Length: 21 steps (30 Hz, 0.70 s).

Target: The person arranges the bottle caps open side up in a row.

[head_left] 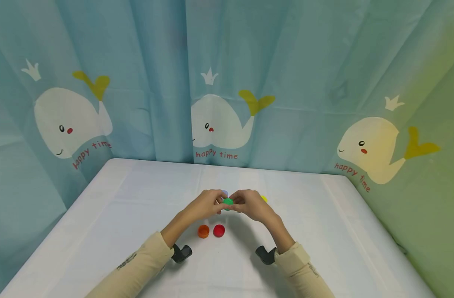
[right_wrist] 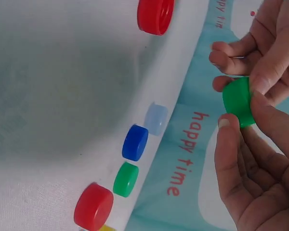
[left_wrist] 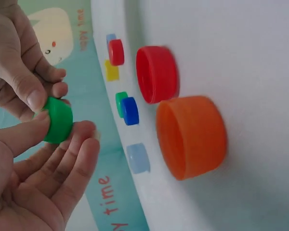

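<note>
Between both hands, above the middle of the desk, a green cap, lifted clear of the cloth and pinched from two sides at once

Left hand on one side, thumb and fingertips closed on the cap's rim; right hand on the other, thumb and forefinger likewise pinching it. Neither hand nearer than the other: cap dead centre, touching both

No long axis to speak of, being a short round cap; flat face turned sideways toward the left palm, seen in the left wrist view

Just below the hands, toward the body, two larger caps on the desk side by side and nearly touching: one orange cap, one red cap, open side up in the head view

Beyond the hands, along the far edge of the desk, a row of small caps, counted in the right wrist view: one pale blue, one dark blue, one green, one red, plus one yellow showing better from the left wrist. Six lying red, orange, blue, green and yellow pieces apart from those counted twice: cannot tell exactly, views overlapping

Behind everything, a blue whale curtain
</note>
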Each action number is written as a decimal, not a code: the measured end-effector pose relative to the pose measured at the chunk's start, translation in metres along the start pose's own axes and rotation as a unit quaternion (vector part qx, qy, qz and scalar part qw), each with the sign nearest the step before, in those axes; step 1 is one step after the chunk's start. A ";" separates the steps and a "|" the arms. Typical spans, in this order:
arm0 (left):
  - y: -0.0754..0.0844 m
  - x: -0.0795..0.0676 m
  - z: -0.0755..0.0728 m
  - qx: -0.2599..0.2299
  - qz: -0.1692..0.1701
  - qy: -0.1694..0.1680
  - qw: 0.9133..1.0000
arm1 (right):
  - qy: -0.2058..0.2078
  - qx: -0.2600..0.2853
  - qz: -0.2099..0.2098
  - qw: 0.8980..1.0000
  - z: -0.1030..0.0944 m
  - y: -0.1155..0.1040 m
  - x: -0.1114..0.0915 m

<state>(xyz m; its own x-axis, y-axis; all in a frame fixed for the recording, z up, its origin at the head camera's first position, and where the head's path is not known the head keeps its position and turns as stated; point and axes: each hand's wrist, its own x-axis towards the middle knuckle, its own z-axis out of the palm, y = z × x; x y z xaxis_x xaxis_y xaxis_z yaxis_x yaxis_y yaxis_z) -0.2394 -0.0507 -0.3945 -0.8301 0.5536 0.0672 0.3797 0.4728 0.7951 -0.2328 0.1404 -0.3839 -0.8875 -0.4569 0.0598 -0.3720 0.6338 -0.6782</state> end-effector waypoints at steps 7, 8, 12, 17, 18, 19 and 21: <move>0.000 -0.004 0.005 -0.016 0.037 0.012 0.999 | 0.007 0.051 -0.018 0.998 -0.009 0.008 -0.010; 0.001 -0.004 0.005 -0.018 0.037 0.014 0.999 | 0.010 0.055 -0.022 0.998 -0.010 0.008 -0.011; 0.003 -0.005 0.007 -0.028 0.044 0.027 0.998 | 0.016 0.060 -0.031 0.998 -0.012 0.009 -0.014; 0.003 -0.007 0.011 -0.046 0.056 0.051 0.996 | 0.020 0.061 -0.035 0.997 -0.011 0.011 -0.017; 0.002 -0.007 0.012 -0.045 0.056 0.057 0.996 | 0.021 0.060 -0.037 0.997 -0.011 0.011 -0.017; 0.002 -0.007 0.012 -0.042 0.057 0.062 0.996 | 0.022 0.058 -0.037 0.997 -0.011 0.011 -0.017; 0.003 -0.007 0.013 -0.034 0.056 0.073 0.995 | 0.021 0.052 -0.039 0.998 -0.011 0.011 -0.017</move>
<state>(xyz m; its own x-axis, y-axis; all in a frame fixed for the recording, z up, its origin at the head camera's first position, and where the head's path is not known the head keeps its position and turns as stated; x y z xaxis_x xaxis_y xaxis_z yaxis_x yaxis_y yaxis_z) -0.2268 -0.0447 -0.4007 -0.8366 0.4925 0.2399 0.4486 0.3645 0.8161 -0.2244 0.1620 -0.3844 -0.8683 -0.4747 0.1439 -0.4120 0.5286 -0.7422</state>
